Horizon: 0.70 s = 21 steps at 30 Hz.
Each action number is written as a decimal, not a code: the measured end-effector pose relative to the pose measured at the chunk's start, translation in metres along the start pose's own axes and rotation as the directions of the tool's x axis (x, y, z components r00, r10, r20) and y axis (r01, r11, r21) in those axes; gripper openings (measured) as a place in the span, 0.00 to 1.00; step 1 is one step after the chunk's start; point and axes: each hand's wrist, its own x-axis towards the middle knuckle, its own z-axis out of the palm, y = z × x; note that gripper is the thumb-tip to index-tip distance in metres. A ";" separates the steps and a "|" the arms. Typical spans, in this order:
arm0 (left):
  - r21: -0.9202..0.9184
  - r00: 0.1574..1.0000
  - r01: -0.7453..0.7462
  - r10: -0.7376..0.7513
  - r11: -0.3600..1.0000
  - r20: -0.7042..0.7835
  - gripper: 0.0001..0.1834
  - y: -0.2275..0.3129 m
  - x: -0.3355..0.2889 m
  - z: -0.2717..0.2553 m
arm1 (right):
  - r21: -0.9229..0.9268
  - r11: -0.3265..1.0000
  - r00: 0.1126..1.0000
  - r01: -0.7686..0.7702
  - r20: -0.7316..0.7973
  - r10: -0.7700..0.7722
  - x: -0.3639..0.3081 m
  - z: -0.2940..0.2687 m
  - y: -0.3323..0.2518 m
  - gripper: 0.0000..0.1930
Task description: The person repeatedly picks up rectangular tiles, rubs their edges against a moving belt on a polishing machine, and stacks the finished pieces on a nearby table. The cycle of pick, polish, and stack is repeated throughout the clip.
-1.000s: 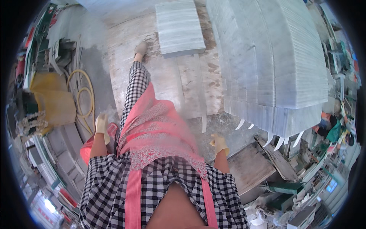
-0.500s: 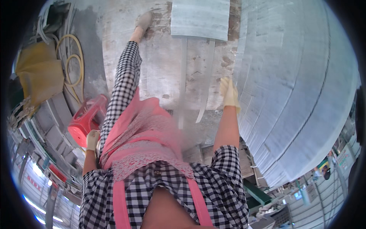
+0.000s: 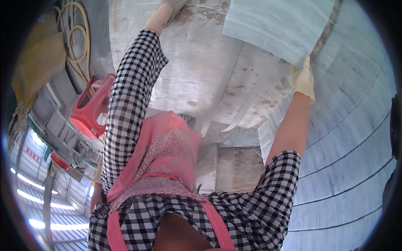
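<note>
My right hand (image 3: pixel 304 81), in a cream glove, reaches forward to the near right corner of a pale grey sheet stack (image 3: pixel 272 25). Its fingers are stretched out and touch or nearly touch that corner, with the thumb a little apart. Two flat pale strips (image 3: pixel 224 83) run from under the stack toward me over a worn, stained board (image 3: pixel 188 62). Low on the left, only a sliver of my left hand's glove (image 3: pixel 99 173) shows beside my checked trouser leg; its fingers are hidden.
A tall pale layered stack (image 3: pixel 351 146) with dark cord-like lines curves along the right. To the left stand a red plastic stool (image 3: pixel 90 113), a coiled yellow hose (image 3: pixel 86 33) and a yellow-brown sheet (image 3: pixel 37 62). My shoe (image 3: pixel 176 4) is on the board ahead.
My right hand has moved forward and right, from beside the tall stack to the sheet stack's corner. My left hand has slipped mostly behind my leg. The view has tilted and shifted.
</note>
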 end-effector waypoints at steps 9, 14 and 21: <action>-0.030 0.993 0.101 -0.099 0.994 0.068 0.18 0.035 -0.023 0.026 | 0.041 0.999 0.996 0.005 -0.091 -0.001 0.004 0.008 0.023 0.40; -0.034 0.989 0.125 -0.122 0.992 0.079 0.18 0.028 -0.022 0.023 | 0.086 0.996 0.997 0.020 -0.073 -0.014 0.002 0.009 0.026 0.38; -0.026 0.985 0.149 -0.146 0.989 0.086 0.19 0.021 -0.031 0.016 | 0.060 0.994 0.993 0.093 -0.079 -0.088 0.016 -0.002 0.048 0.37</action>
